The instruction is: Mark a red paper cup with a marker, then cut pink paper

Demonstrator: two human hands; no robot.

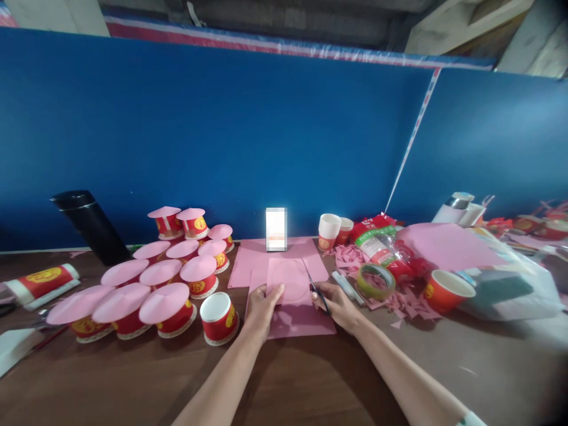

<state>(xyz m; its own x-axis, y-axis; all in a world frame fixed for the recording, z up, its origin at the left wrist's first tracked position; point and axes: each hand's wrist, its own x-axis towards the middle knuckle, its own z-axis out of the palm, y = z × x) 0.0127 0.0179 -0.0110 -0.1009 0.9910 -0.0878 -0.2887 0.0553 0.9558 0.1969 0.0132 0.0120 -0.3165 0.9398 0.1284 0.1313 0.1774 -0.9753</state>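
Observation:
My left hand (262,307) pinches the left edge of a pink paper square (290,278), its thumb on top. A round outline is drawn on that paper. In my right hand (339,305) is a pair of scissors (316,286), fingers wrapped round the handles and blades at the paper's right edge. Beneath lie more pink paper sheets (302,322). Left of my left hand, a red paper cup (219,318) stands upside down. Beside it are several upturned red cups topped with pink paper cones (164,303).
A lit phone (276,229) stands behind the papers. At right are a tape roll (375,281), pink scraps (415,305), an orange-red cup (448,291), a red-green package (377,239) and stacked cups (329,231). A black flask (91,228) and a cup stack (44,284) are at left. A blue panel (222,130) closes the back.

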